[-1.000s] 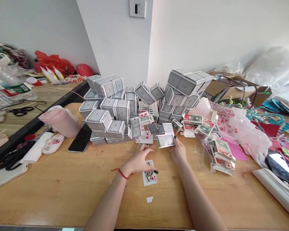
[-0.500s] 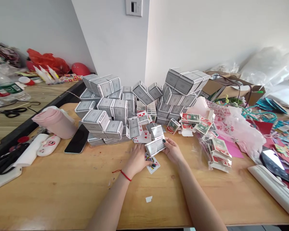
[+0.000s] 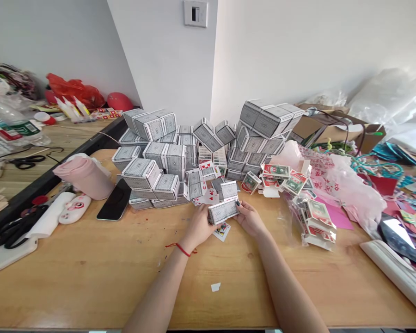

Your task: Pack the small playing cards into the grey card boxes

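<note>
My left hand point(image 3: 198, 227), with a red string at the wrist, is closed on the left end of a folded playing-card piece point(image 3: 223, 211) with a grey patterned back. On the piece's right end, my right hand point(image 3: 250, 219) pinches it between thumb and fingers. Beneath it a face-up playing card point(image 3: 222, 232) lies on the table, partly covered by my left hand. Just beyond are loose playing cards point(image 3: 208, 199) and another folded card piece point(image 3: 194, 185). Card blocks point(image 3: 149, 173) are stacked at the left, with more card blocks point(image 3: 260, 125) at the right.
Opened card boxes point(image 3: 319, 217) and a pink-white plastic bag point(image 3: 336, 175) lie to the right. At the left are a black phone point(image 3: 114, 201), a pink roll point(image 3: 86, 175) and black scissors point(image 3: 19, 226). A paper scrap point(image 3: 215, 287) lies on the wooden table point(image 3: 100, 286) near me.
My left hand has moved from the face-up card up to the folded piece and now grips its left end. My right hand keeps its hold. The view has shifted slightly.
</note>
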Demonstrator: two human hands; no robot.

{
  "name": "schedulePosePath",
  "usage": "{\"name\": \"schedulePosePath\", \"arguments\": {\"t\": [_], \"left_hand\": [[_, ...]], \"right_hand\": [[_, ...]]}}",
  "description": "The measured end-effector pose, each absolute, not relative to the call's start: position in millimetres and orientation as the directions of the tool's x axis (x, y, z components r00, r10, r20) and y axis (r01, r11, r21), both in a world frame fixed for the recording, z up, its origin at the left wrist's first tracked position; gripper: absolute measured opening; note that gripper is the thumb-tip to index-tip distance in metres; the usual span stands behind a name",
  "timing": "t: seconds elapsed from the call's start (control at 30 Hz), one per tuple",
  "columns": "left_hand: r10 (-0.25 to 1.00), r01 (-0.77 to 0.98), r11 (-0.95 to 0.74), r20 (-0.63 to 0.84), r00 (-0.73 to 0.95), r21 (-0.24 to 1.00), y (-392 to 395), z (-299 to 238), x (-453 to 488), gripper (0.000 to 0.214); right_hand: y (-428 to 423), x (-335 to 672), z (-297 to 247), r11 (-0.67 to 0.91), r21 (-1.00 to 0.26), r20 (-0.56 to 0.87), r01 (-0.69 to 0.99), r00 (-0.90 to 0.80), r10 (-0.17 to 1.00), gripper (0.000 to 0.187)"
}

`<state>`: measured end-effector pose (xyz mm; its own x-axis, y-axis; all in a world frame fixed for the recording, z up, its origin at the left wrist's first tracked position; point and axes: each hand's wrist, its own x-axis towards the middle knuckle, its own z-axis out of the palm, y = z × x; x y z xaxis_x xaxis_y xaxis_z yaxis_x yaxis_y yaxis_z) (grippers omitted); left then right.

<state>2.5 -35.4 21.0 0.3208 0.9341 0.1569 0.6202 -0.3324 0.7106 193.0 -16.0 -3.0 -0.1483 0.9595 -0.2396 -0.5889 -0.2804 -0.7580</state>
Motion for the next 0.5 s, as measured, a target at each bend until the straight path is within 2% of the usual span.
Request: {"name": "schedulePosePath", "arguments": {"t": [0.07, 0.13, 0.27, 0.5], "left_hand": [[0.917, 0.613, -0.358, 0.140, 0.374, 0.704, -35.2, 19.3, -1.2, 0.064], [0.910, 0.624, -0.360, 0.112, 0.400, 0.694, -36.0, 17.0, -3.9, 0.076], [0.923, 0.666, -0.347, 0.112, 0.369, 0.660, -37.5, 12.8, -3.5, 0.078], [0.908, 0.694, -0.415, 0.217, 0.359, 0.589, -36.5, 13.9, 2.7, 0.074]], "right_hand": [[-15.0, 193.5, -3.2, -0.267, -0.751, -0.234, -0.604, -0.136, 0.963, 0.014], [-14.2, 194.3, -3.7, -0.263, -0.746, -0.235, -0.611, -0.128, 0.964, 0.014], [-14.1, 195.4, -5.2, -0.279, -0.743, -0.252, -0.608, -0.131, 0.959, 0.014], [-16.3, 195.3, -4.9, -0.316, -0.726, -0.256, -0.610, -0.187, 0.949, 0.013]]}}
